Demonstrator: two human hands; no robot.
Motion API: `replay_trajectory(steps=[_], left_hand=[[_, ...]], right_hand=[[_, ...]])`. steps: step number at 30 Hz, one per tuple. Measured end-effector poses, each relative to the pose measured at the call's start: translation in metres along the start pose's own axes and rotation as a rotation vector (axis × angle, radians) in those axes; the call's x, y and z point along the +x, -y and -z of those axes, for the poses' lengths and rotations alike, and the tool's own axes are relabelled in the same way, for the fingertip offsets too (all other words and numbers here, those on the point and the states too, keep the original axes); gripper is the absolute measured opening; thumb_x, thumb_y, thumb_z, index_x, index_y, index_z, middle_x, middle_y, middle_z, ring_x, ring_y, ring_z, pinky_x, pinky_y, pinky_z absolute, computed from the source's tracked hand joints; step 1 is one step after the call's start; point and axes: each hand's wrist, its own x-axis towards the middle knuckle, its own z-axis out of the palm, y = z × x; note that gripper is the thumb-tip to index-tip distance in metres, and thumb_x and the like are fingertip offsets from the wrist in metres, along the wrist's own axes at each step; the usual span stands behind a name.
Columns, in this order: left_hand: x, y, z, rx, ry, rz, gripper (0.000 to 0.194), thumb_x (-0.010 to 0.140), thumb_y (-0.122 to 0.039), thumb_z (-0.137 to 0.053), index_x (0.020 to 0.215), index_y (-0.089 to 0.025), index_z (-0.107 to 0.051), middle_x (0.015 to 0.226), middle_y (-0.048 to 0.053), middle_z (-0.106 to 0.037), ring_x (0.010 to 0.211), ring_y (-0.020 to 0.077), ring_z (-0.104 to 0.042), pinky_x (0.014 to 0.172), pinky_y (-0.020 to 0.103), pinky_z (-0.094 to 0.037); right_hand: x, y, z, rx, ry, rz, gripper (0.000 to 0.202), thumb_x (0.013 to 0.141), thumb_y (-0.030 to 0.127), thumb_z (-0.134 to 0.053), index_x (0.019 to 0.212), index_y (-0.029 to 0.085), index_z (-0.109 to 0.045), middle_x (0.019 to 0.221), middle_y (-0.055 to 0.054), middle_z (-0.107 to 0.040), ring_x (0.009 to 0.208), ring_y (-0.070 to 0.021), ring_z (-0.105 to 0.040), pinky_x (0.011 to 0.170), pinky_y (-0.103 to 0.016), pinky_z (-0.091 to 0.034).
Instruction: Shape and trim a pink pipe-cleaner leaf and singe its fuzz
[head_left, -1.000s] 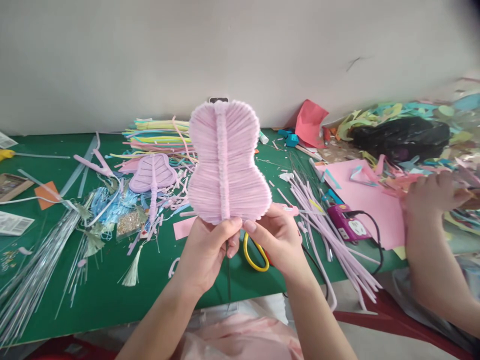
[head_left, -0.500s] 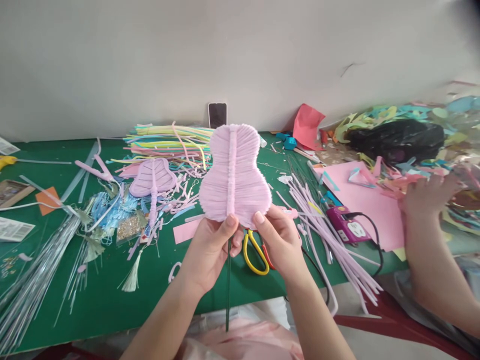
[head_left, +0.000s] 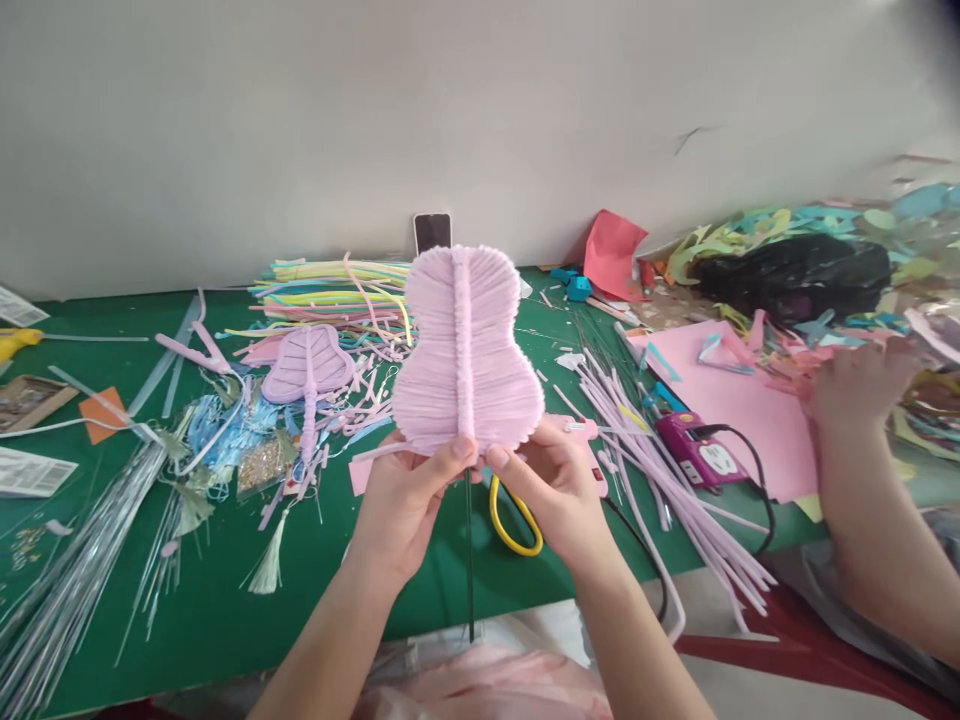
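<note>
Upright before me is a lilac pipe-cleaner fan (head_left: 499, 370), waisted in outline, with a thick rib down its middle and a thin dark green stem below. My left hand (head_left: 416, 490) grips its lower edge by the rib, thumb on the front and fingers behind. At the lower right edge, my right hand (head_left: 551, 485) pinches it the same way. Yellow-handled scissors (head_left: 517, 535) lie on the table below, partly hidden by my right hand. A smaller lilac fan-shaped piece (head_left: 309, 368) lies to the left among cut pipe-cleaner bits.
Bundled coloured pipe cleaners (head_left: 330, 290) lie at the back, near a phone (head_left: 433, 232) against the wall. Lilac pipe cleaners (head_left: 675, 500) and a purple power socket (head_left: 701, 450) are on the right. Silver strips (head_left: 90, 560) spread at left. Another person's hand (head_left: 862, 385) rests over paper scraps.
The fan has turned slightly, and its stem's lower end has swung right. My right thumb has shifted left along the bottom edge. Both hands still hold the fan.
</note>
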Motion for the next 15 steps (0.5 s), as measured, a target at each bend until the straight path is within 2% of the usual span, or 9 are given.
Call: replay_trajectory(steps=[4,7,11,15], left_hand=[[0.000,0.000,0.000,0.034,0.035,-0.012,0.019,0.068,-0.023,-0.087,0.076,-0.015,-0.072,0.066,-0.003,-0.070,0.060,0.0063,-0.061,0.055,0.014,-0.053],[0.000,0.000,0.002,0.039,0.036,-0.011,0.024,0.065,-0.024,-0.089,0.081,-0.015,-0.073,0.068,-0.003,-0.069,0.059,0.0066,-0.060,0.054,0.015,-0.052],[0.001,0.001,0.003,0.027,-0.007,-0.031,0.038,0.062,-0.025,-0.091,0.094,-0.018,-0.072,0.074,-0.002,-0.071,0.063,0.0093,-0.060,0.054,0.018,-0.052],[0.001,0.003,0.003,0.053,-0.018,-0.066,0.046,0.058,-0.016,-0.091,0.100,-0.018,-0.071,0.073,-0.002,-0.071,0.060,0.0098,-0.060,0.056,0.019,-0.053]], right_hand=[[0.001,-0.002,-0.002,0.102,0.008,-0.101,0.017,0.073,0.032,-0.080,0.084,0.021,-0.071,0.077,-0.002,-0.074,0.073,-0.0191,-0.067,0.072,-0.032,-0.055],[0.001,-0.001,-0.003,0.064,0.008,-0.127,0.015,0.072,0.032,-0.080,0.079,0.021,-0.071,0.070,-0.001,-0.072,0.069,-0.0186,-0.066,0.070,-0.032,-0.055],[0.002,0.005,-0.003,0.005,0.023,-0.137,0.013,0.073,0.032,-0.078,0.073,0.021,-0.070,0.073,-0.003,-0.073,0.074,-0.0200,-0.068,0.075,-0.033,-0.055],[0.003,0.008,-0.003,-0.018,0.019,-0.172,0.016,0.071,0.034,-0.078,0.073,0.020,-0.071,0.075,-0.004,-0.074,0.075,-0.0212,-0.068,0.074,-0.034,-0.055]])
